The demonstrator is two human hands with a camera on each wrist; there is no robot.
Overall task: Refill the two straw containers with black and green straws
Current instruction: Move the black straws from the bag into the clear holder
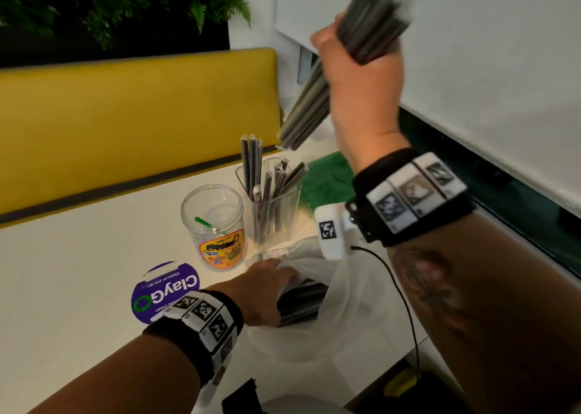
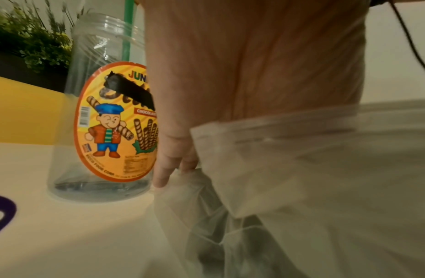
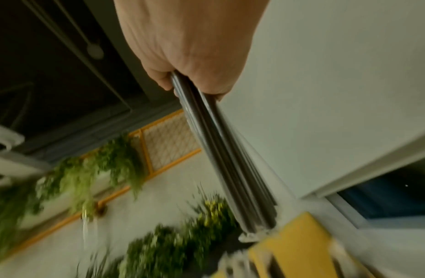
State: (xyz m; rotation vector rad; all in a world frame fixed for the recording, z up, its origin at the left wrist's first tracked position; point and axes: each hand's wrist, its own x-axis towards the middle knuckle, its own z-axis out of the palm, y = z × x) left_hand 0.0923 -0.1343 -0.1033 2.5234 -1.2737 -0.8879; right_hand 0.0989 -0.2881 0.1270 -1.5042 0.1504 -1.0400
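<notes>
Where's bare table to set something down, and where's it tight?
Free: the table left of the labelled jar and ClayGo sticker, out to the yellow bench. Crowded: jar, clear straw cup, plastic bag under the left hand, green straws behind. Right hand holds black straws above.

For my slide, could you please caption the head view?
Right hand lifts a bundle of black straws above the tall container while the left hand holds the plastic bag.
</notes>
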